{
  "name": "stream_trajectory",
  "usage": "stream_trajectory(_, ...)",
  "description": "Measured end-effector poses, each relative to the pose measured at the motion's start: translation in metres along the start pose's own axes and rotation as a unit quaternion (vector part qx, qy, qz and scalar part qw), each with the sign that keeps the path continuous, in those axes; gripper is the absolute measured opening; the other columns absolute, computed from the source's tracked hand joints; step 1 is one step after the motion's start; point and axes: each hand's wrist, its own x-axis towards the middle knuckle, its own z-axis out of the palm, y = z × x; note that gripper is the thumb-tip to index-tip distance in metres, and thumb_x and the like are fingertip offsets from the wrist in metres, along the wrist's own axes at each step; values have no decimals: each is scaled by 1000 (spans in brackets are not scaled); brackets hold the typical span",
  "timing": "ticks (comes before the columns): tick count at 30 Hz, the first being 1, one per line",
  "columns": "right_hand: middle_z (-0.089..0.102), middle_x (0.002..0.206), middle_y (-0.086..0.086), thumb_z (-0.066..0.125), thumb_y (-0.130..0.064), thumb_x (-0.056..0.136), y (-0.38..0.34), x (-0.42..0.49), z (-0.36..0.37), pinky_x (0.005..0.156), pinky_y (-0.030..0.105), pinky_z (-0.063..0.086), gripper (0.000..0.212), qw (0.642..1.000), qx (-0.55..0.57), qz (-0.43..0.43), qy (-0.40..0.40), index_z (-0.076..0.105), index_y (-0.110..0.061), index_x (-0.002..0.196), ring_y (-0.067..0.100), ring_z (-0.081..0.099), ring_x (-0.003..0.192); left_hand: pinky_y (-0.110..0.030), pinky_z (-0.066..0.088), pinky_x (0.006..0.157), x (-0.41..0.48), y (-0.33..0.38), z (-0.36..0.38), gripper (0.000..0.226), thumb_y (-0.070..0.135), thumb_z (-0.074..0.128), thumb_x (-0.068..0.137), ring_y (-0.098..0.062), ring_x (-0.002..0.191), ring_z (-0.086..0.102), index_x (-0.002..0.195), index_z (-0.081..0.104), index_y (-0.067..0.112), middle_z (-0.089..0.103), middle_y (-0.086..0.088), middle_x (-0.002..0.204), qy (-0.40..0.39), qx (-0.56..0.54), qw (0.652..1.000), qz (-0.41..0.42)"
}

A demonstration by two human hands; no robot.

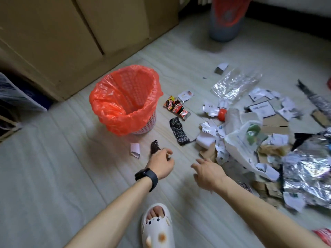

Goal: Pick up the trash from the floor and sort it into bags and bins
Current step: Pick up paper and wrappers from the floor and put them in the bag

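Note:
My left hand (162,163), with a black watch on the wrist, grips a small dark crumpled wrapper (154,147) just above the floor. The white bin lined with a red bag (125,99) stands a short way beyond it. My right hand (208,173) hovers open, fingers spread, at the edge of the trash pile (259,140). A black patterned wrapper (179,131) and a red and black candy wrapper (176,107) lie between the bin and the pile. A small white paper scrap (135,149) lies left of my left hand.
A grey bin with a red liner (226,18) stands at the back. Wooden cabinets (71,42) line the left wall. Clear plastic (232,85), cardboard, torn paper, a white bag and silver foil (308,167) cover the right floor. My slippered foot (157,226) is below.

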Motion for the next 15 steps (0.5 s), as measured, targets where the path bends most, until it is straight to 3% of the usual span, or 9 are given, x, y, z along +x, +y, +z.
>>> stream_trajectory(3,49,137,1,46,-38,94,6,-22,-6,98,40,49,42,999,30,41,18,51,-25,133,28,44,129,-39,45,102,-2,2,-4,39,35,49,84,-23,117,56,122,57,30,58,0,125,-37,112,992,34)
stream_trajectory(9,37,150,4,46,-38,91,20,-43,6,101,40,46,54,991,75,113,9,39,-23,143,32,42,129,-43,41,103,5,-37,-15,51,33,46,85,-28,125,47,135,48,28,45,-3,138,-27,228,973,11)
stream_trajectory(13,36,148,4,47,-36,90,29,-24,1,98,42,47,54,981,118,147,55,36,-22,141,35,46,123,-43,35,107,28,-71,-30,55,27,48,88,-32,133,36,142,38,28,29,-6,149,1,220,974,-44)
stream_trajectory(15,29,154,5,49,-37,90,35,-9,-4,96,44,49,62,975,133,153,88,28,-23,147,38,47,126,-41,37,104,43,-91,-36,57,23,47,89,-35,128,39,145,34,29,26,-7,150,19,206,976,-64)
